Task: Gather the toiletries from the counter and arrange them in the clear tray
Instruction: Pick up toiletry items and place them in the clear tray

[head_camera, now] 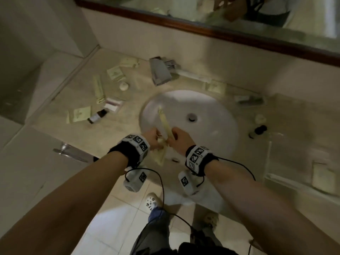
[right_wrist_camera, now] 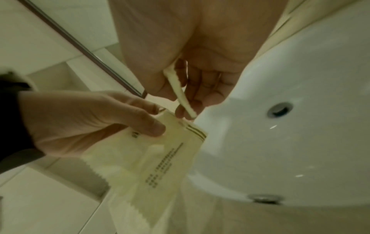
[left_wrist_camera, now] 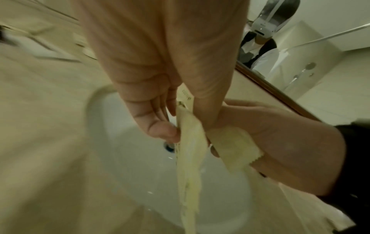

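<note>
Both hands meet over the front rim of the white sink (head_camera: 211, 105). My left hand (head_camera: 152, 140) pinches a flat pale yellow sachet (right_wrist_camera: 164, 158) with printed text, thumb on top; the left wrist view shows that sachet (left_wrist_camera: 190, 150) edge-on. My right hand (head_camera: 177, 139) pinches a second pale sachet (right_wrist_camera: 180, 91), which sticks up over the basin (head_camera: 164, 122). The clear tray (head_camera: 269, 157) sits on the counter to the right with one pale packet (head_camera: 322, 175) inside. More sachets (head_camera: 115, 73), a round soap (head_camera: 124, 86) and a dark bottle (head_camera: 97, 115) lie on the counter at left.
A chrome faucet (head_camera: 161, 70) stands behind the basin, below the mirror. Right of the sink lie another dark bottle (head_camera: 257, 131), a small round item (head_camera: 260, 118) and a tube (head_camera: 248, 100). The counter's front edge runs under my wrists, with tiled floor below.
</note>
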The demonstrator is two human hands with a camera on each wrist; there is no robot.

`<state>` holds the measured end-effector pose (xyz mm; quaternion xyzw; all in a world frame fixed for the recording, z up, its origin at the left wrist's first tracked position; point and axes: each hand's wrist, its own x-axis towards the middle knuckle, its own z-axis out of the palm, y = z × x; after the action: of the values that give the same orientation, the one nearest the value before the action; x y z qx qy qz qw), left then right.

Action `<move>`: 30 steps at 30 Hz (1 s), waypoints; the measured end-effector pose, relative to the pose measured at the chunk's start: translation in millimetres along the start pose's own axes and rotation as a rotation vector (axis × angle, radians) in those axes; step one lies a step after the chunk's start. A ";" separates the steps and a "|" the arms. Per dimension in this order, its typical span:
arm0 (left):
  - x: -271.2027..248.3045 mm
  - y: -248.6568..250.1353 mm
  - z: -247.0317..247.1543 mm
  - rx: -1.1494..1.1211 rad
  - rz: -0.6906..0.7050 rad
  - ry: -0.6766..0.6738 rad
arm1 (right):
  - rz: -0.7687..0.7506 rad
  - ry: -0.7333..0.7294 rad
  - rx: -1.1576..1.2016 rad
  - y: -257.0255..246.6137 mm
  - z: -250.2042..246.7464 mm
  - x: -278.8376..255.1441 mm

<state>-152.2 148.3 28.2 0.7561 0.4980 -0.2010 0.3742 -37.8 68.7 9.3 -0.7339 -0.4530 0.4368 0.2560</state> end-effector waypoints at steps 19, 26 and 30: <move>6.4 377.6 233.2 0.026 0.488 -0.136 | 0.208 0.758 0.224 259.5 -246.7 -250.2; 41.9 429.7 284.8 0.027 0.339 -0.154 | 0.352 0.893 0.290 324.9 -260.3 -292.1; 41.4 422.0 296.2 0.103 0.323 -0.039 | 0.413 0.861 0.275 341.2 -254.5 -298.3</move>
<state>266.9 -148.2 -34.8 0.8406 0.3515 -0.1780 0.3717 272.9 -347.7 -7.7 -0.8814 -0.0893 0.1914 0.4224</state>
